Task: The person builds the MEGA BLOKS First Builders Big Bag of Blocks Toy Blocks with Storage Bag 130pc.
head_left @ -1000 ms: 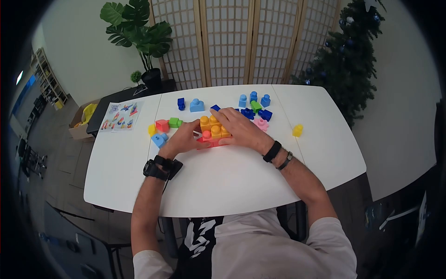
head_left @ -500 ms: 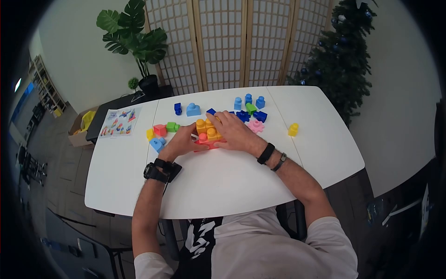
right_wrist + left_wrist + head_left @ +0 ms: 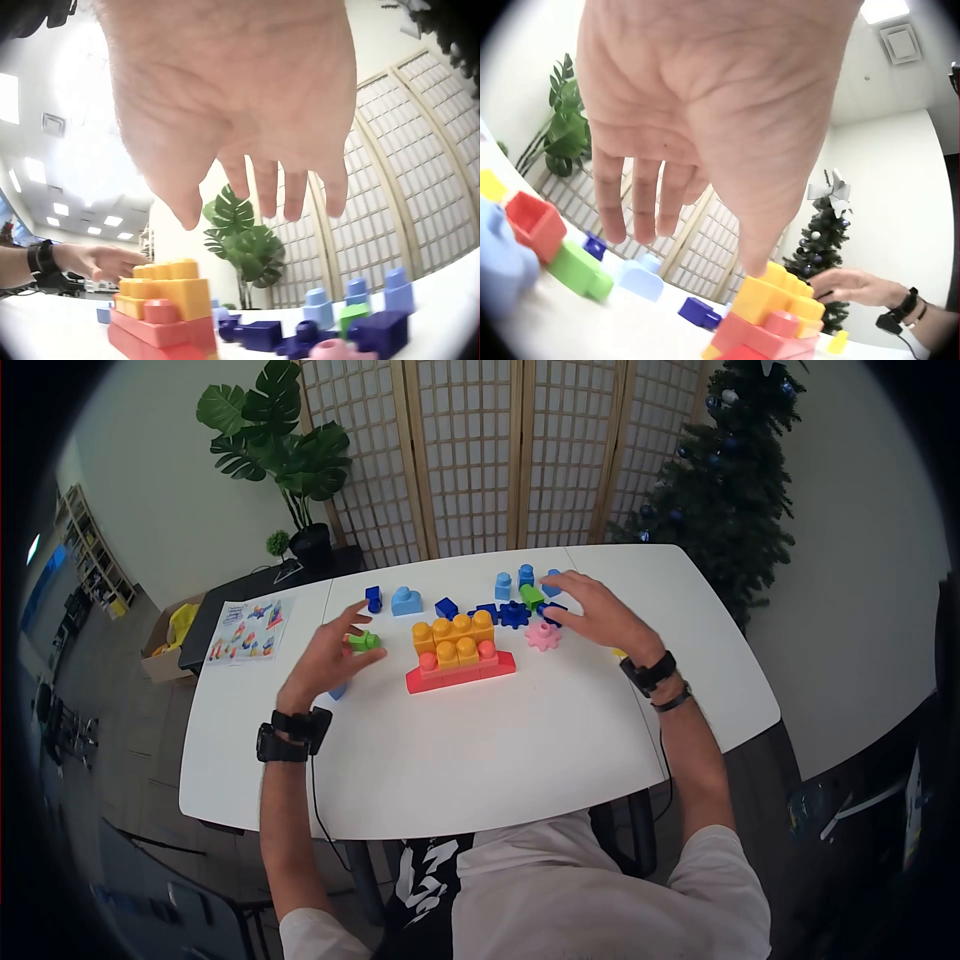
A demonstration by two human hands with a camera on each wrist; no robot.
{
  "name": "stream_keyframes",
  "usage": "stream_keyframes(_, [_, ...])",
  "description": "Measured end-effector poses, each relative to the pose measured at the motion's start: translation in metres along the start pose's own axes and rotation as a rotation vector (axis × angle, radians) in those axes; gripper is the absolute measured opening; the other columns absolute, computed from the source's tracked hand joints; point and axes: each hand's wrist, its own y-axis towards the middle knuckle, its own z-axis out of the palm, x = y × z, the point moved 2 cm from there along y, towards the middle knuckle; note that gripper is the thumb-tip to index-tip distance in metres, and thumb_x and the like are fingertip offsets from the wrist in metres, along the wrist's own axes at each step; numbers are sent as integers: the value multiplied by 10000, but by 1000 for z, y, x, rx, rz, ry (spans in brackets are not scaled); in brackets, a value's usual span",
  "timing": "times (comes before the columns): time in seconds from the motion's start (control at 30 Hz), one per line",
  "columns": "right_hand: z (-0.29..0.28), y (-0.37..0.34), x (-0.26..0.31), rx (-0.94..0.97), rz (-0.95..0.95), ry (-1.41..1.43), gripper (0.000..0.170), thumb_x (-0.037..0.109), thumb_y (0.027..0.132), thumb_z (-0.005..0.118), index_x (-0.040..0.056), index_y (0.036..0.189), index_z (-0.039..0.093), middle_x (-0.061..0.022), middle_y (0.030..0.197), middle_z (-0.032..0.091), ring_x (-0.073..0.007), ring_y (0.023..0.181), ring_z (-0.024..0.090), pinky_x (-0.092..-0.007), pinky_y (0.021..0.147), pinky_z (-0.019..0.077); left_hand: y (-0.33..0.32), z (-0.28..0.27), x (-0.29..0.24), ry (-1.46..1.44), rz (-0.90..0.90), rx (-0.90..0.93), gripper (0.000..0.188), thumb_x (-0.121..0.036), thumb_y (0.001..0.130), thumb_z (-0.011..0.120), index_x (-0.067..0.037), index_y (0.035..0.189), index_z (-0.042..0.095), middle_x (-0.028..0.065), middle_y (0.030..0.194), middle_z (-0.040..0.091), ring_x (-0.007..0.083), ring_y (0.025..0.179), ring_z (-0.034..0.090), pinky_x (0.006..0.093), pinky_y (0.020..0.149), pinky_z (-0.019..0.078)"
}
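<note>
Lifted off the block stack they held half a second ago, the left grip and the right grip have drawn apart to either side. Each is wide, fingers spread and palm bare. The stack stands on the desk between them, touched by neither: stepped orange blocks over a long red base with sloping ends.

Outward of and beyond the left grip lies a printed sheet of small coloured pictures; its lettering is too small to read. Nearer the body than either grip, black cloth carries bold white marks, broken by folds, that cannot be made out as words.

Close by the left grip, a green block is partly covered in the head view and a red block almost wholly; both show better in the left wrist view, where a yellow block is cut off by the edge. The right grip's fingers partly cover a light-blue block in the head view, and its wrist hides most of another yellow piece. Just inward of that grip sits a pink gear, cut off at the bottom of the right wrist view.
</note>
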Motion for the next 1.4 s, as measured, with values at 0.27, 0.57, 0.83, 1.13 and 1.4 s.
stream_keyframes(0.27, [-26, -70, -63, 229, 344, -256, 393, 183, 893, 844, 61, 1247, 725, -158, 1280, 735, -355, 1216, 675, -420, 1067, 537, -36, -36, 87, 140, -142, -171, 681, -231, 976, 815, -67, 1566, 518, 181, 1377, 709, 325, 1213, 712, 417, 951, 611])
stream_keyframes(0.57, [-2, -63, -76, 151, 369, -192, 298, 121, 822, 849, 57, 1094, 748, -162, 1083, 780, -373, 1098, 719, -432, 993, 572, -46, -17, 78, 205, -207, -33, 809, -376, 871, 908, -69, 1538, 568, 217, 1514, 595, 361, 1384, 599, 434, 1135, 520])
stream_keyframes(0.83, [19, -34, -63, 125, 296, -28, 370, 178, 860, 846, 27, 1176, 730, -201, 1097, 780, -387, 1067, 732, -438, 965, 578, -23, 1, 66, 155, -163, 48, 762, -421, 885, 885, -72, 1503, 609, 168, 1548, 587, 355, 1433, 561, 442, 1200, 463])
stream_keyframes(1.13, [25, -11, -46, 43, 211, -14, 395, 191, 884, 843, 14, 1217, 725, -199, 1126, 768, -383, 1027, 734, -429, 937, 584, -21, 15, 61, 332, 84, -343, 678, -356, 956, 826, -62, 1512, 572, 183, 1530, 585, 362, 1420, 558, 444, 1187, 457])
stream_keyframes(1.4, [24, -4, -49, 28, 134, -1, 283, 143, 965, 760, 16, 1215, 726, -166, 1141, 756, -363, 1054, 711, -435, 960, 574, -38, -31, 75, 168, -38, -269, 113, -36, 1027, 669, -34, 1110, 745, 137, 1103, 746, 310, 938, 748, 369, 820, 600])
